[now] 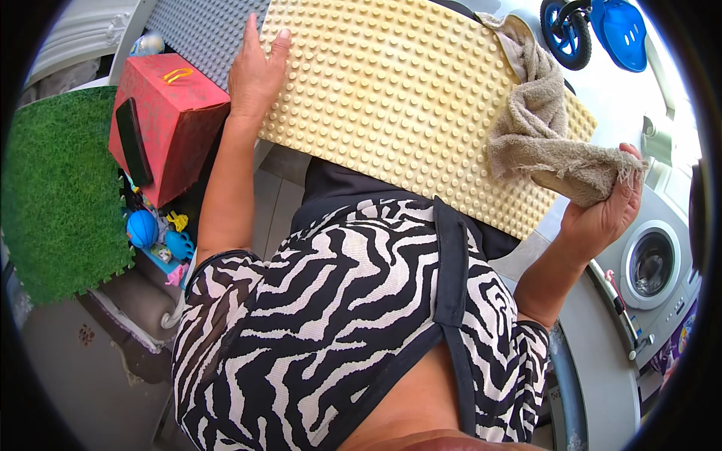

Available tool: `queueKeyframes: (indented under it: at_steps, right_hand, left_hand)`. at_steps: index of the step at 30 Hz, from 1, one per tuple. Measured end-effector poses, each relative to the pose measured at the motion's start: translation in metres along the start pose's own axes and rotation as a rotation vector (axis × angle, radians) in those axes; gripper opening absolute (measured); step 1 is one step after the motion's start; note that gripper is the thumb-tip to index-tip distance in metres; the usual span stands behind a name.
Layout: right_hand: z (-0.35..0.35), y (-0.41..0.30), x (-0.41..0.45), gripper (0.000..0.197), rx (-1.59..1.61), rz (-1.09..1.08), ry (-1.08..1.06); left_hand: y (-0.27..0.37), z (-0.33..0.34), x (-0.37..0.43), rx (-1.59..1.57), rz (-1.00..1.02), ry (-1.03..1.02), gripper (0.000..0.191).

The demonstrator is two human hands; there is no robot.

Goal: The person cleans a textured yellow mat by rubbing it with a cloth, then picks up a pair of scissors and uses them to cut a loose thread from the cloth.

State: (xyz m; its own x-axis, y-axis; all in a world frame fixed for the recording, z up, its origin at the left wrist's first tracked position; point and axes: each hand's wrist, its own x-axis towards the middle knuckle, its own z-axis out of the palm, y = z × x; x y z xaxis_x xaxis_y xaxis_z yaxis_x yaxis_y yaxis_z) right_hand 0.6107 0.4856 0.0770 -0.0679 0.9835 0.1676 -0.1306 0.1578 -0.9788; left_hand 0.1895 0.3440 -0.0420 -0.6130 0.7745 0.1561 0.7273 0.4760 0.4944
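My left hand (256,79) rests where a grey studded baseplate (208,42) meets a cream studded baseplate (383,96). Its thumb and fingers are apart, and nothing shows in it. On the right, my right hand (603,217) grips one end of a beige terry towel (530,107). The rest of the towel lies twisted over the cream baseplate's right end and far edge. Part of the right hand's fingers is hidden behind the cloth.
Beside my left forearm stands a red box (175,124) with a dark phone-like slab (134,141) against its side. Green grass-like foam matting (62,191) and small toys (163,239) lie left. A blue balance bike (598,34) and washing machine (648,259) are on the right.
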Motion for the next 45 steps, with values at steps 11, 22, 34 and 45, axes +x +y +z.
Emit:
queueKeyframes:
  at_steps: [11,22,34,45]
  right_hand:
    - [0.038,0.002,-0.017,0.027,0.135,0.09,-0.267]
    - [0.064,0.073,-0.025,0.018,-0.159,0.203,-0.367]
    - [0.083,0.08,-0.033,0.015,-1.041,-0.598,-0.765]
    - [0.088,0.079,-0.035,0.012,-1.051,-0.579,-0.795]
  left_hand:
    - [0.055,-0.01,-0.025,-0.966,-0.454,-0.315,0.026]
    - [0.093,0.044,-0.053,-0.904,-0.265,-0.442,0.03]
    - [0.087,0.052,-0.055,-0.862,-0.166,-0.411,0.03]
    - [0.095,0.053,-0.059,-0.636,0.016,-0.279,0.033]
